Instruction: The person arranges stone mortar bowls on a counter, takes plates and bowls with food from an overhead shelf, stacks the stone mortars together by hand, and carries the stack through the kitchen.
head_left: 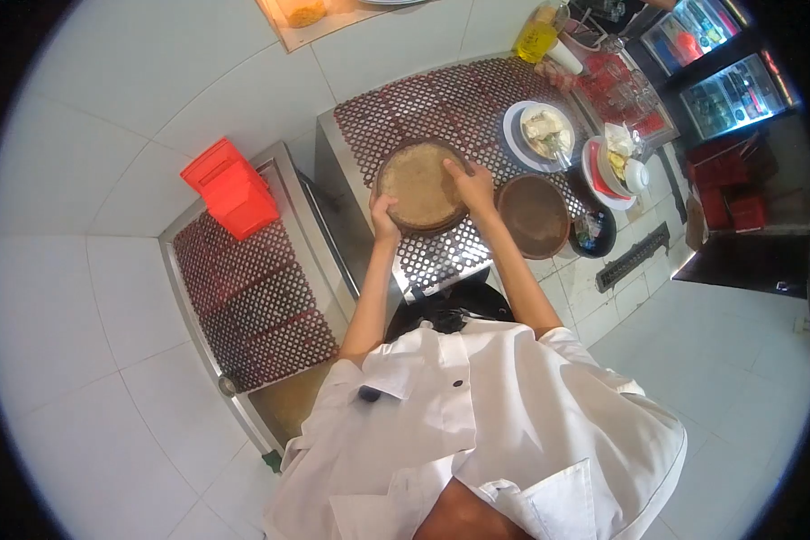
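Both of my hands hold a round brown dish [418, 184] with a tan, flat inside and a dark rim, over the perforated red-brown mat. More rims show under its near edge, so it looks like a stack. My left hand [384, 219] grips the left edge, fingers curled below. My right hand [473, 189] clasps the right edge, thumb lying on the inside face; its other fingers are mostly hidden underneath. Close to my right forearm is another round brown dish [533, 220], darker inside.
Right of the dishes are a white plate with a food-filled bowl [546, 133], stacked dishes with leftovers [614, 166] and a black bowl of scraps [594, 236]. A yellow bottle [535, 40] and glasses [634, 94] stand behind. A red plastic container [234, 189] sits left, beyond a counter gap.
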`<state>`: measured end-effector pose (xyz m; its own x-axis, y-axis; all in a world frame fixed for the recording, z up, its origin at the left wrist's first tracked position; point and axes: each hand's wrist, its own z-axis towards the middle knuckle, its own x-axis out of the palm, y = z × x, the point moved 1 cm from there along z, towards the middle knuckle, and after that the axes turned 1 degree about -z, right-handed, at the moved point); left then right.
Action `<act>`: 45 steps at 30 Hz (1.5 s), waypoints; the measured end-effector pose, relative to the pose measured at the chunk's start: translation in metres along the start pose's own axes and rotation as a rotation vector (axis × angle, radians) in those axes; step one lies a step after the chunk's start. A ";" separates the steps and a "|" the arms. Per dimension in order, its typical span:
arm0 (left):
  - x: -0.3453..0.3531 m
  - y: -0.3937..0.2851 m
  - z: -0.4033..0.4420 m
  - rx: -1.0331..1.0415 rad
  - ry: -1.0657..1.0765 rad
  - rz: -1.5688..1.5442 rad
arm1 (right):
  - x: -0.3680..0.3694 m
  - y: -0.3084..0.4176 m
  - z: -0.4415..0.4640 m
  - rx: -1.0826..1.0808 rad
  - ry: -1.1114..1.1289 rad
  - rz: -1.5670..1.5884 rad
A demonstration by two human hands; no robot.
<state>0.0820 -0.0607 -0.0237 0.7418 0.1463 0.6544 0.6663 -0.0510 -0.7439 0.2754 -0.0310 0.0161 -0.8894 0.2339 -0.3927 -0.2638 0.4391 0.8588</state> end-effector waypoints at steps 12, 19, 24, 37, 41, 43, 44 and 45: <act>-0.026 0.050 0.023 0.049 -0.131 0.006 | -0.020 0.055 -0.009 -0.131 -0.024 0.020; -0.016 0.032 0.019 -0.051 -0.037 0.034 | -0.023 0.050 -0.013 -0.054 -0.086 0.042; 0.033 -0.021 0.026 0.143 0.106 0.269 | -0.041 0.052 -0.017 -0.026 -0.012 0.368; 0.190 0.037 -0.017 -0.185 0.230 0.398 | -0.202 -0.020 -0.011 0.113 0.000 0.644; 0.180 0.120 -0.023 -0.238 0.183 0.386 | -0.223 -0.106 0.025 0.183 -0.061 0.474; 0.173 0.145 -0.024 -0.106 0.207 0.446 | -0.234 -0.113 0.026 0.127 -0.095 0.276; 0.170 0.149 -0.028 -0.038 0.206 0.481 | -0.234 -0.115 0.025 0.097 -0.097 0.175; 0.185 0.139 -0.037 -0.029 0.170 0.510 | -0.236 -0.114 0.025 0.055 -0.110 0.103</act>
<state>0.3147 -0.0775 -0.0008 0.9721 -0.0656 0.2253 0.2182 -0.1011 -0.9707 0.5245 -0.1145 0.0025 -0.8638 0.3724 -0.3393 -0.1493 0.4541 0.8783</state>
